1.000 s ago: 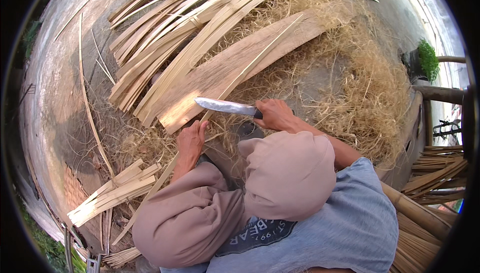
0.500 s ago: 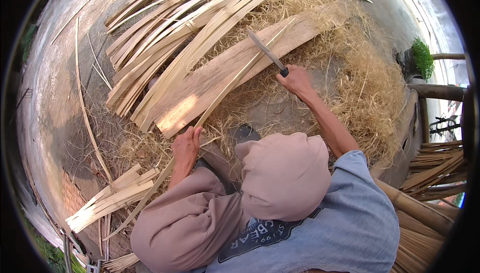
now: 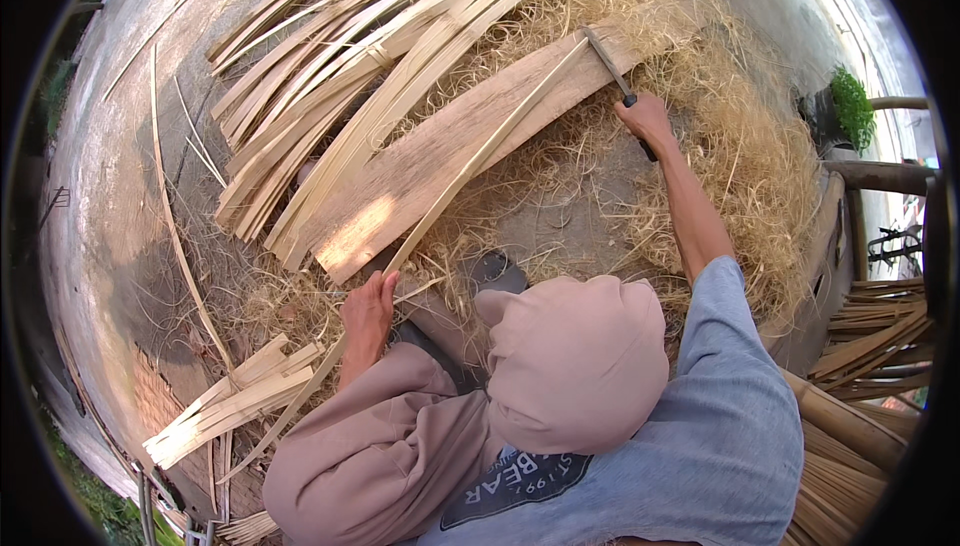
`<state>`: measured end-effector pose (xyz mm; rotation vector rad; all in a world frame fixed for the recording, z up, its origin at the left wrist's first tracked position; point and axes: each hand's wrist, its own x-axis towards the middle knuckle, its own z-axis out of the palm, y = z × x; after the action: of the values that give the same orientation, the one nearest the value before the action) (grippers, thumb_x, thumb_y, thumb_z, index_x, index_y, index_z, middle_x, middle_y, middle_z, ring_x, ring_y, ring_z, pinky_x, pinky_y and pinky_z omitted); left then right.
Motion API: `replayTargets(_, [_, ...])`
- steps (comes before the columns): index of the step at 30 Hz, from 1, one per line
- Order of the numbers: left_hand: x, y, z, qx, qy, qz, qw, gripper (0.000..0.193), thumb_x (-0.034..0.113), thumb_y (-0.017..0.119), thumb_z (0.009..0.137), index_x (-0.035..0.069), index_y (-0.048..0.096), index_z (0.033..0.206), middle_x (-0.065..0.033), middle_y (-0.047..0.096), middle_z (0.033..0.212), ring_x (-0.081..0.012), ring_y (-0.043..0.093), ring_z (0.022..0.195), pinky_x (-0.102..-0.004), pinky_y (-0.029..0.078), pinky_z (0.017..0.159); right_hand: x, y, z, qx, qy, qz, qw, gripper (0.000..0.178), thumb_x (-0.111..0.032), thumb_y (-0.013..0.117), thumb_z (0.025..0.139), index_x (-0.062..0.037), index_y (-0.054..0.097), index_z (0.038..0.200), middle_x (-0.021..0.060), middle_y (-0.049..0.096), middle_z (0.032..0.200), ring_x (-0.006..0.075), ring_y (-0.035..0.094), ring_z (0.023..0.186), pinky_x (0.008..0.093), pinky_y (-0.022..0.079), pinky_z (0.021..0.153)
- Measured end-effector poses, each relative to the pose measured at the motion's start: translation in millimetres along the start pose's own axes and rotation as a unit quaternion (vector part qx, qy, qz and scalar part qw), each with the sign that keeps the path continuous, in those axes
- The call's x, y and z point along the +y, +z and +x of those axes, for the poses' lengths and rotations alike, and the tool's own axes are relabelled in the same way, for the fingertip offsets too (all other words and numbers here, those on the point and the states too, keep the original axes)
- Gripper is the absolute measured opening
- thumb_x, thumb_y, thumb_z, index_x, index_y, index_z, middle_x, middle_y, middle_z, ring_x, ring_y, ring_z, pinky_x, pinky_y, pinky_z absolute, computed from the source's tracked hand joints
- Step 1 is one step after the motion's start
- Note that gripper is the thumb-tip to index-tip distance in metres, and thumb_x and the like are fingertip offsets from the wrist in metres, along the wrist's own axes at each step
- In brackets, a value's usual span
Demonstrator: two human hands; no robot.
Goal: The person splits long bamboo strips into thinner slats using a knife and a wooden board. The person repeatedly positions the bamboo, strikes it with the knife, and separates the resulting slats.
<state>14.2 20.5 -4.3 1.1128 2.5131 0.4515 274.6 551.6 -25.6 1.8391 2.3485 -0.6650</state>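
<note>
My left hand point(image 3: 368, 314) is closed around a long, thin bamboo strip point(image 3: 488, 151). The strip slants up and to the right over a wide wooden plank point(image 3: 395, 191), and its near part runs on behind my hand to the lower left. In my right hand point(image 3: 648, 120) is a knife point(image 3: 606, 59) with a dark handle, my fingers wrapped around it. The blade points up and to the left, its tip close to the strip's far end above the plank. Whether the blade touches the strip I cannot tell.
Bundled bamboo strips point(image 3: 330, 86) lie beyond and left of the plank. Curly shavings point(image 3: 730, 176) cover the ground at the right. A smaller bunch of strips point(image 3: 235, 401) rests at lower left. Brown cloth point(image 3: 570, 366) over my body fills the near middle. Bamboo poles point(image 3: 845, 421) stand at right.
My right hand has moved the knife up and to the right, to the strip's far end. My left hand has dropped slightly and still holds the strip.
</note>
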Motion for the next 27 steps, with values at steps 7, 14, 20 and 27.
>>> replayTargets(7, [15, -28, 13, 0.034, -0.011, -0.209, 0.977, 0.036, 0.041, 0.06, 0.103, 0.015, 0.072, 0.125, -0.0132, 0.06, 0.078, -0.0267, 0.059, 0.071, -0.0368, 0.046, 0.067, -20, 32, -52, 0.075, 0.017, 0.386, 0.919, 0.037, -0.036, 0.067, 0.091, -0.0029, 0.063, 0.077, 0.0097, 0.065, 0.063, 0.0164, 0.066, 0.052, 0.032, 0.053, 0.051])
replayTargets(14, [30, -18, 25, 0.009, 0.003, -0.011, 1.0, 0.042, 0.04, 0.07, 0.096, 0.025, 0.068, 0.136, -0.0116, 0.059, 0.08, -0.0264, 0.062, 0.075, -0.0394, 0.049, 0.071, -56, 57, -103, 0.11, -0.002, 0.375, 0.921, 0.035, -0.032, 0.067, 0.092, -0.0029, 0.061, 0.074, 0.0069, 0.062, 0.061, 0.0157, 0.063, 0.051, 0.0327, 0.051, 0.049])
replayTargets(20, [17, 4, 24, 0.03, 0.024, -0.002, 0.999, 0.041, 0.044, 0.067, 0.097, 0.033, 0.067, 0.136, -0.0095, 0.06, 0.076, -0.0288, 0.064, 0.071, -0.044, 0.048, 0.064, -82, 99, -153, -0.005, -0.139, 0.153, 0.978, 0.035, -0.028, 0.07, 0.082, 0.0041, 0.063, 0.072, 0.0215, 0.063, 0.062, 0.0368, 0.068, 0.064, 0.0448, 0.054, 0.063])
replayTargets(27, [11, -1, 19, 0.043, 0.045, -0.047, 0.997, 0.04, 0.037, 0.07, 0.096, 0.028, 0.068, 0.135, -0.011, 0.064, 0.078, -0.031, 0.064, 0.07, -0.0436, 0.049, 0.066, -67, 96, -170, -0.045, -0.186, 0.056, 0.98, 0.035, -0.032, 0.074, 0.082, 0.001, 0.065, 0.088, 0.0226, 0.069, 0.077, 0.0404, 0.07, 0.073, 0.0484, 0.055, 0.068])
